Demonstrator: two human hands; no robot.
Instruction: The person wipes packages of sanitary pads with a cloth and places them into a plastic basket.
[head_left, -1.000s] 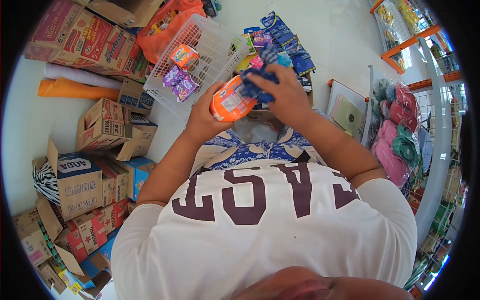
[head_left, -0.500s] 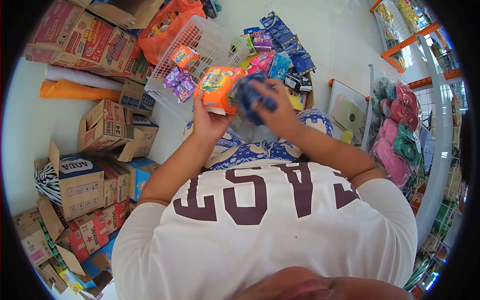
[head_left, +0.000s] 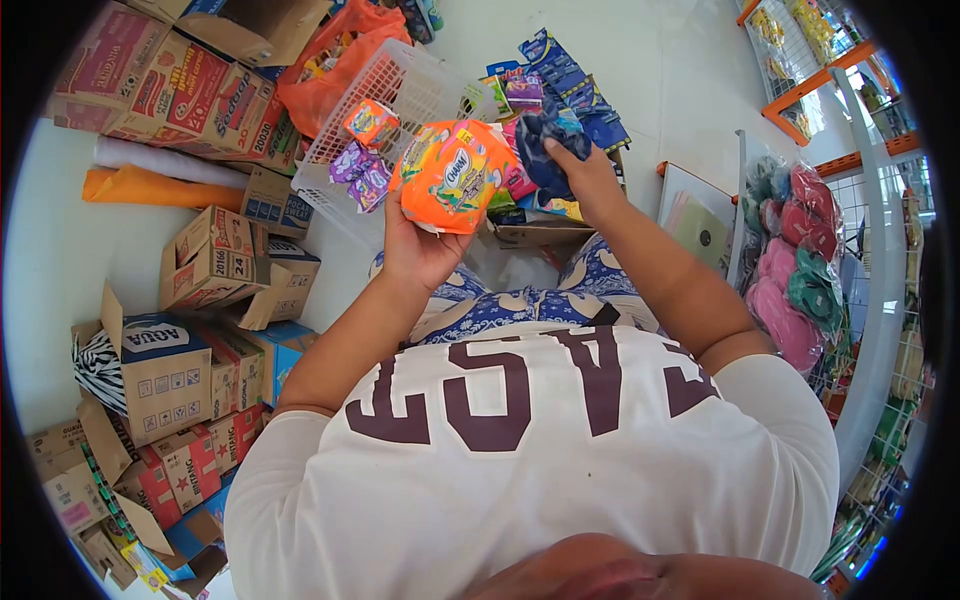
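Apparently partway along, with no finished stage I can confirm: left hand (head_left: 425,255) cradles a big orange pack (head_left: 458,180) from below, upright before the belly, while right hand (head_left: 590,180) clutches a bunched blue cloth (head_left: 542,160) just right of it, off the wrapper. Beyond, a small orange pack (head_left: 371,122) and purple packs (head_left: 371,187) sit in the white basket (head_left: 418,100), left; mixed packets crowd the carton (head_left: 540,235) to the right, and which of any have been wiped I cannot tell.
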